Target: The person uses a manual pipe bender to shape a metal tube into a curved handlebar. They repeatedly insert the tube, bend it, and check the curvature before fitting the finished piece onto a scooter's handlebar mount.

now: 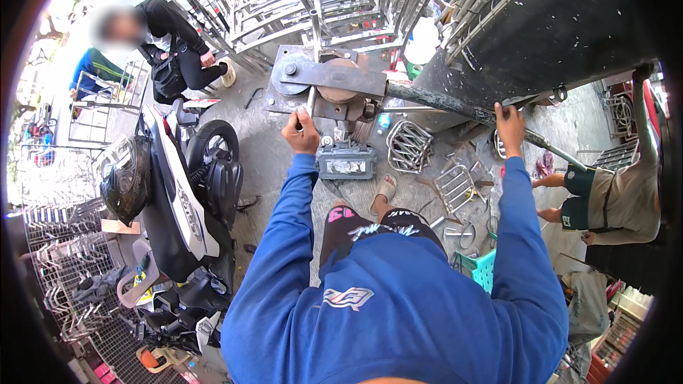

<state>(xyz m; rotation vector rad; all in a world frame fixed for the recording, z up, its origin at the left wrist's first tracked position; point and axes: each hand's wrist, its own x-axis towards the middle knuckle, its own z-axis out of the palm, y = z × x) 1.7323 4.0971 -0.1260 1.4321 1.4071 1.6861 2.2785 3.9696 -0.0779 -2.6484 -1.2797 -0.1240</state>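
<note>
A manual tube bender (356, 75) with a flat steel arm and round dies stands in front of me. A thin metal tube (311, 98) runs through it, between the dies, and out past its far side. My left hand (303, 133) is closed around the near end of this tube. From the bender's right side a long dark lever bar (437, 99) slants down to the right and ends in a thinner, lighter pipe (558, 151). My right hand (509, 128) grips the lever bar partway along, fingers wrapped over it.
A grey toolbox (346, 162) sits below the bender. Bent metal pieces (409, 146) and a frame (459, 188) lie on the floor, near a teal crate (478, 270). A motorbike (181, 199) stands left. One person (181, 57) sits far left; another (619, 192) is at right.
</note>
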